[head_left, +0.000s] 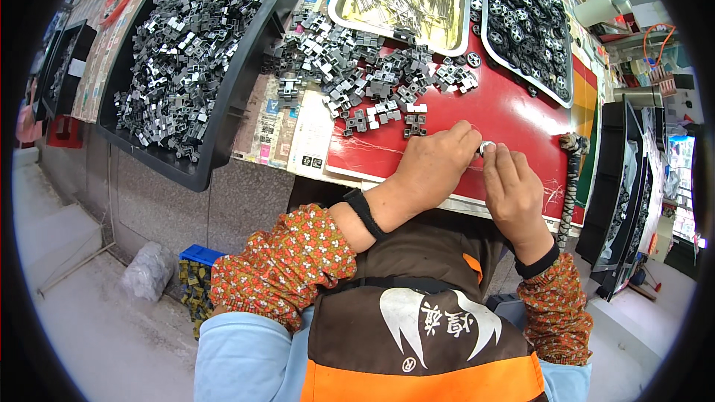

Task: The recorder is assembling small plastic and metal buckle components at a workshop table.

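Small wheel pinched at the fingertips, low over the red board.
We note the black wheel with its silvery hub [486, 149] between both hands, above the red board [521, 123] on the bench. The right hand [515, 195] has its fingers closed together on the wheel; the left hand [436, 164] has its fingers curled right beside it, and we cannot tell whether they grip anything. Risk, in our judgement: a loosened or off-centre pinch could let so small and round a part slip and roll off, and a leftward swing of the left hand could scatter the loose metallic clips [357, 67].
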Demonstrator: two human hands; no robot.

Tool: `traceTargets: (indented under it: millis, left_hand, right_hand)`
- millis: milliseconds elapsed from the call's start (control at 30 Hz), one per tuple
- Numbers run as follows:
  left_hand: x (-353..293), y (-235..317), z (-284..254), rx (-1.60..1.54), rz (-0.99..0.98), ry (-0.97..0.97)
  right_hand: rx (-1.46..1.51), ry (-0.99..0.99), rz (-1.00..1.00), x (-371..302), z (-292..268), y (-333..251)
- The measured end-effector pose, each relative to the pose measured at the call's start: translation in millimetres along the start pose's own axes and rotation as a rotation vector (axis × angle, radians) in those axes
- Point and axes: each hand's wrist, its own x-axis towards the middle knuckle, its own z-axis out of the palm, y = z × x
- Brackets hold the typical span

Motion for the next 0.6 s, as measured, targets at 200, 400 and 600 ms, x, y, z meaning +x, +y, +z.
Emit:
traceTargets:
  millis: [200,400,600]
  left_hand:
    - [2,2,-4,-0.029,0.000,0.001]
    - [2,0,-2,-0.046,0.007,-0.008]
    - [0,3,-2,-0.014,-0.011,0.000]
  right_hand:
    - [-0.089,0.043,-0.016,-11,14,-3]
    - [-0.017,0.043,0.036,-16,16,-4]
    - [0.279,0.205,0.605,-53,-8,28]
